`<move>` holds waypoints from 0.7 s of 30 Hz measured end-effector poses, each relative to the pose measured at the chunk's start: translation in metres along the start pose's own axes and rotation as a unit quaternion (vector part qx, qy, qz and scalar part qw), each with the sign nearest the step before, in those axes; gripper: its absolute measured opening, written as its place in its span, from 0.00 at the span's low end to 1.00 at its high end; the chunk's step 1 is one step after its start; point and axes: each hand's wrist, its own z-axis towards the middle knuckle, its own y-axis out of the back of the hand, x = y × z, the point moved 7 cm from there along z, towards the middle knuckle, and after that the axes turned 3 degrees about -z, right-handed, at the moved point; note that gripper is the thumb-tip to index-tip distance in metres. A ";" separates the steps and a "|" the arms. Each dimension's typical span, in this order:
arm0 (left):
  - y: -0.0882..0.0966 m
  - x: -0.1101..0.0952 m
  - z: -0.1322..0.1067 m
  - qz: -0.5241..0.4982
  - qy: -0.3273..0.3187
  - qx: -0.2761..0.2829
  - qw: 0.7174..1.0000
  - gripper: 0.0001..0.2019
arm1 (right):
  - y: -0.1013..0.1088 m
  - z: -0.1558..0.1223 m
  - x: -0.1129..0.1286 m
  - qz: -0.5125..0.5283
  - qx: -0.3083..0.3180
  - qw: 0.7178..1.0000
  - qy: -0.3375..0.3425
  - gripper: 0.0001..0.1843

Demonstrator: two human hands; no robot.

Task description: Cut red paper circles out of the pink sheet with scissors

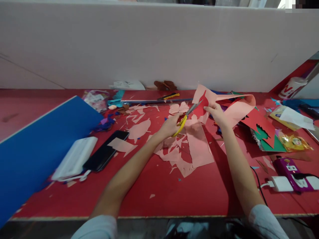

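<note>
My left hand point(169, 126) grips yellow-handled scissors point(186, 117), their blades parted and pointing up and right into a pink paper sheet point(236, 108). My right hand point(217, 114) pinches that sheet at its lower left and holds it curled above the red table point(174, 189). A heap of pink paper offcuts point(191, 149) lies under and in front of both hands.
A blue board point(37, 146) slopes at the left, with a white box point(76, 157) and a black phone point(106, 154) beside it. Red and green paper point(264, 132), snack packets point(294, 142) and a purple device with a white charger point(291, 172) lie at the right. A white wall point(159, 46) stands behind.
</note>
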 end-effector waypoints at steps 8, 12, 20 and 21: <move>0.003 -0.005 -0.002 0.018 0.001 -0.036 0.999 0.23 | -0.002 -0.003 0.002 0.057 -0.020 0.998 0.000 0.07; -0.001 -0.002 -0.002 0.033 -0.003 -0.043 0.999 0.22 | -0.003 0.001 -0.003 0.091 -0.025 0.995 0.005 0.09; -0.004 -0.001 -0.003 0.046 0.000 -0.045 0.998 0.20 | -0.005 0.004 -0.006 0.139 -0.006 0.990 0.023 0.06; -0.004 -0.002 -0.003 0.048 0.004 -0.040 0.998 0.21 | -0.006 0.004 -0.006 0.133 -0.005 0.991 0.024 0.06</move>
